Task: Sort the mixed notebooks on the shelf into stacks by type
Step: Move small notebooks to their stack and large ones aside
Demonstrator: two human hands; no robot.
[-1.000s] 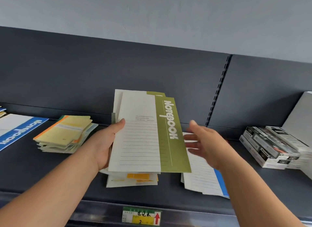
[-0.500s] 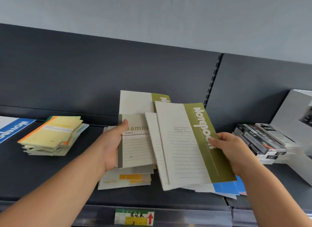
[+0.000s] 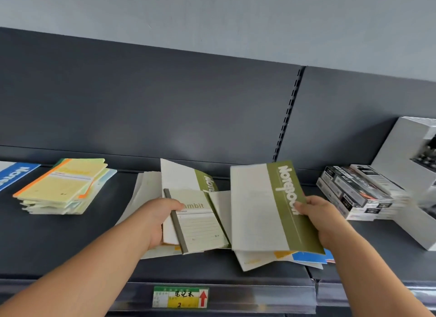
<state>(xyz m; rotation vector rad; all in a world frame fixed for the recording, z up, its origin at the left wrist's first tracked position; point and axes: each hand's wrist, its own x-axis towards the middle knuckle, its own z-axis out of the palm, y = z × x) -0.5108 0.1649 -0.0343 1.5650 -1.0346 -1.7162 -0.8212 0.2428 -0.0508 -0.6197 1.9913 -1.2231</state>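
Olive notebook [image 3: 266, 210]: lying raised over the loose pile [image 3: 256, 260] on the shelf [image 3: 70, 246], its long axis running front to back and leaning slightly right, green band along the right edge.
Right hand [image 3: 318, 216]: gripping that green edge, thumb pressing on the lettering, the other fingers hiding beneath the cover.
Left hand [image 3: 157, 220]: clutching the Gambit notebook [image 3: 203, 229] by its grey spine, thumb on top.
Change: since half a second ago the olive notebook is sitting farther right, no longer overlapping the Gambit notebook.
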